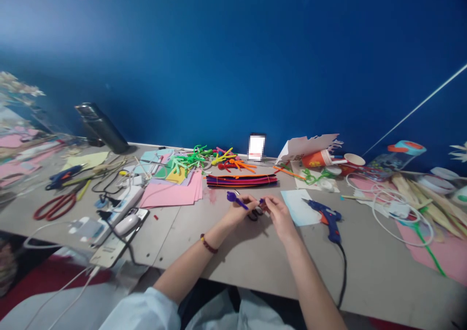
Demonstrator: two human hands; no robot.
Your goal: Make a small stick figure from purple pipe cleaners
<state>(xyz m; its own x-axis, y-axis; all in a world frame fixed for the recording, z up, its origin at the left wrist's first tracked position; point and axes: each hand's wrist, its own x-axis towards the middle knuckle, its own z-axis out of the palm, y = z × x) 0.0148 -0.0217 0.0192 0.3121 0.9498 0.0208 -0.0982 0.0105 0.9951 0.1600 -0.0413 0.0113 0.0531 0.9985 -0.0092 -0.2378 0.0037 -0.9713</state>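
Observation:
My left hand (241,209) is closed in a pinch on a purple pipe-cleaner piece (235,199) whose curled end sticks up to the left. My right hand (275,208) is closed on the other end of the same purple piece, close beside the left. Both hands hover just above the grey table (226,257). A small pair of black-handled scissors (254,214) lies on the table right under them. A flat bundle of dark, red and orange pipe cleaners (241,180) lies just beyond the hands.
A blue glue gun (328,218) with black cord lies right of my hands on light paper. Pink paper sheets (173,193) and twisted pipe-cleaner figures (204,159) sit behind left. Red scissors (54,206), a power strip (122,203) and cables are far left; cups, white cord and husks right.

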